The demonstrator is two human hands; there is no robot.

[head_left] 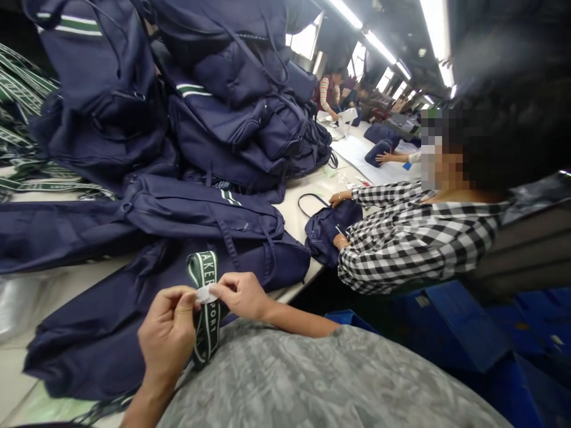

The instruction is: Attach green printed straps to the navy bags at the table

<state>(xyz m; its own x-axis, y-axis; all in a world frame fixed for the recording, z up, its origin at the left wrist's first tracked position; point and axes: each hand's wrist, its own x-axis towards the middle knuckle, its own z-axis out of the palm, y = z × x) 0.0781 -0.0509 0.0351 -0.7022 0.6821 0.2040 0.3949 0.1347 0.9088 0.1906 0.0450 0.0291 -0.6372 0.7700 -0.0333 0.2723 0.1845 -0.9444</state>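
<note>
A folded dark green strap (209, 333) with white edges and white lettering stands upright in front of my body. Around its middle runs a small white strip (206, 293). My left hand (168, 324) pinches the strip's left end between thumb and fingers, close against the strap. From the other side my right hand (241, 294) is closed on the right end of the strip. Just behind both hands lies a long navy bag (147, 297) on the table, partly hidden by the strap.
Navy bags (232, 107) are piled high at the back. Many loose green-and-white straps (22, 95) lie at the left. On the right, a co-worker in a checked shirt (401, 232) handles a small navy bag (323, 229) at the table edge. Blue bins (464, 321) stand below.
</note>
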